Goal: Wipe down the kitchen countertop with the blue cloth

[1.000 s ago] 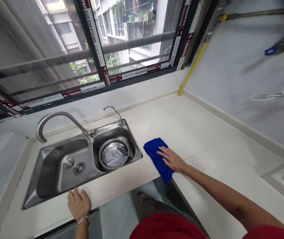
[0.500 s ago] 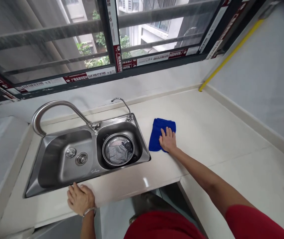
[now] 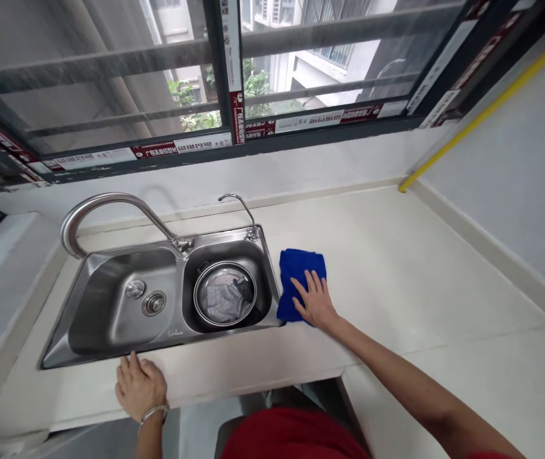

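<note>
A blue cloth (image 3: 296,268) lies folded on the white countertop (image 3: 377,255), its left edge against the right rim of the steel sink. My right hand (image 3: 316,299) presses down on it from above, fingers spread flat. My left hand (image 3: 141,387), with a bracelet at the wrist, rests on the counter's front edge below the left basin (image 3: 104,312); its fingers are stretched toward the sink rim and it holds nothing. In the right basin (image 3: 265,280) sits a round metal pot (image 3: 196,299) with a grey cloth (image 3: 224,301) inside.
A large curved faucet (image 3: 109,199) arches over the left basin. A thin small tap (image 3: 243,207) stands at the sink's back right corner. Behind is a dark-framed window (image 3: 157,150) with stickers. A yellow pipe (image 3: 473,127) runs down the right wall to the counter.
My right hand has slid the blue cloth left and toward me, up to the sink's rim, with its fingers more spread. The left hand stays on the counter edge. The view has shifted slightly.
</note>
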The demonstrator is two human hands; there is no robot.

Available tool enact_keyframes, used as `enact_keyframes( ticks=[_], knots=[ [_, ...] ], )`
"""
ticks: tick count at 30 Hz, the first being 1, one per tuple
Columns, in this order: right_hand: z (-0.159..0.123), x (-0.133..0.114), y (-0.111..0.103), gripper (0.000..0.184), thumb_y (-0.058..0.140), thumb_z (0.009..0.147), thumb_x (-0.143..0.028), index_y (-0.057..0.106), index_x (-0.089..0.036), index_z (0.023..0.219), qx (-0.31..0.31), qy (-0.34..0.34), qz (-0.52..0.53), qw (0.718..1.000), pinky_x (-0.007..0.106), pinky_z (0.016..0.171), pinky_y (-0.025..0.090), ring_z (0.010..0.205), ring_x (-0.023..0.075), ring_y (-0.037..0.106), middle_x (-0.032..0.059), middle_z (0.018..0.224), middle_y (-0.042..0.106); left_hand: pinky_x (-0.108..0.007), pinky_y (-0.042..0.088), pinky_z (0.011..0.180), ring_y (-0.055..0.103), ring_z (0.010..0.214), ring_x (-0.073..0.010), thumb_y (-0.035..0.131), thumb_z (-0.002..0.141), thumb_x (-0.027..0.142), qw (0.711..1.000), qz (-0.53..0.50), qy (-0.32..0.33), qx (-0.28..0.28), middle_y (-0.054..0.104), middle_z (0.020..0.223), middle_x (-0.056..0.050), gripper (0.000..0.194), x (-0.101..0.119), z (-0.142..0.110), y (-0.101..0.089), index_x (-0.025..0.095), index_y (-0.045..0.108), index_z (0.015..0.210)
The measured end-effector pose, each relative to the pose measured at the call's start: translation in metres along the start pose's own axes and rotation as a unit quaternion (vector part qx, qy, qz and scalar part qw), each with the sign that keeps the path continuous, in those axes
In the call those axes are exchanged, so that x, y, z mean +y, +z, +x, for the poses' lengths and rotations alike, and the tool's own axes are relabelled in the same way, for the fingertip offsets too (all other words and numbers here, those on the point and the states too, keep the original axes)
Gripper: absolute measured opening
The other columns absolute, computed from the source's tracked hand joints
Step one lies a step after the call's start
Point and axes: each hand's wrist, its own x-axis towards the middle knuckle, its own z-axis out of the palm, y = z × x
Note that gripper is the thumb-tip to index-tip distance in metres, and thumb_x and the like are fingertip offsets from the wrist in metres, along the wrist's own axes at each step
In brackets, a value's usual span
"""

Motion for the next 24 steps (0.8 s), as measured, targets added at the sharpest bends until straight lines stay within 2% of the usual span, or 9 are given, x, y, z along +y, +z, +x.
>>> enact_keyframes(
  ticks=[4,6,8,11,14,19,24],
  knots=[
    [-0.042,-0.019,-0.003,0.06,0.047,0.094,-0.048,0.045,-0.022,0.148,-0.007,-0.017,-0.023,1.0,0.06,0.119,0.022,0.152,0.0394,0.016,0.0176,0.164,0.023,-0.055,0.032,0.118,0.04,0.145,-0.0322,0.028,0.099,0.038,1.0,-0.004,-0.001,0.008,0.049,0.151,-0.022,0.056,0.001,-0.001,-0.001,0.01,0.052,0.141],
    [-0.048,-0.029,-0.001,0.061,0.049,0.092,-0.05,0.048,-0.02,0.145,-0.009,0.003,-0.032,0.999,0.062,0.118,0.02,0.152,0.0413,0.015,0.0194,0.164,0.023,-0.054,0.032,0.119,0.04,0.145,-0.0314,0.03,0.099,0.037,1.0,-0.004,0.001,0.011,0.049,0.152,-0.021,0.054,0.001,-0.001,-0.003,0.011,0.052,0.142],
    [-0.041,-0.038,0.003,0.064,0.049,0.091,-0.053,0.048,-0.019,0.145,-0.013,0.026,-0.044,0.999,0.064,0.118,0.019,0.152,0.0437,0.014,0.0207,0.164,0.022,-0.054,0.032,0.119,0.04,0.145,-0.0315,0.032,0.099,0.036,1.0,-0.006,0.003,0.012,0.048,0.152,-0.021,0.054,0.001,-0.001,-0.004,0.011,0.051,0.142],
    [-0.017,-0.051,0.007,0.068,0.046,0.093,-0.054,0.037,-0.022,0.153,-0.025,0.033,-0.067,0.997,0.066,0.116,0.018,0.152,0.0456,0.012,0.02,0.166,0.017,-0.053,0.031,0.119,0.04,0.145,-0.0319,0.032,0.099,0.037,1.0,-0.009,0.0,0.013,0.049,0.151,-0.022,0.055,0.001,-0.002,-0.005,0.01,0.051,0.142],
    [0.014,-0.056,0.009,0.068,0.042,0.096,-0.046,0.023,-0.027,0.158,-0.044,0.031,-0.091,0.994,0.065,0.116,0.018,0.152,0.0438,0.012,0.0176,0.167,0.014,-0.053,0.031,0.12,0.04,0.145,-0.0321,0.031,0.099,0.039,1.0,-0.012,-0.007,0.011,0.049,0.151,-0.022,0.056,0.003,-0.001,-0.006,0.01,0.051,0.142],
    [0.071,-0.047,0.019,0.073,0.038,0.097,-0.047,0.007,-0.029,0.16,-0.058,0.022,-0.101,0.993,0.064,0.116,0.018,0.152,0.041,0.012,0.016,0.168,0.011,-0.054,0.029,0.121,0.038,0.146,-0.0321,0.03,0.098,0.041,1.0,-0.014,-0.018,-0.002,0.047,0.153,-0.02,0.057,0.001,0.0,-0.005,0.011,0.051,0.142],
    [0.147,-0.035,0.033,0.074,0.035,0.097,-0.05,0.004,-0.027,0.16,-0.059,0.041,-0.098,0.993,0.065,0.115,0.02,0.151,0.042,0.013,0.0185,0.167,0.013,-0.052,0.027,0.122,0.035,0.148,-0.0303,0.031,0.098,0.042,1.0,-0.002,-0.015,-0.013,0.045,0.155,-0.018,0.057,-0.006,-0.001,-0.002,0.014,0.049,0.144]
  ],
)
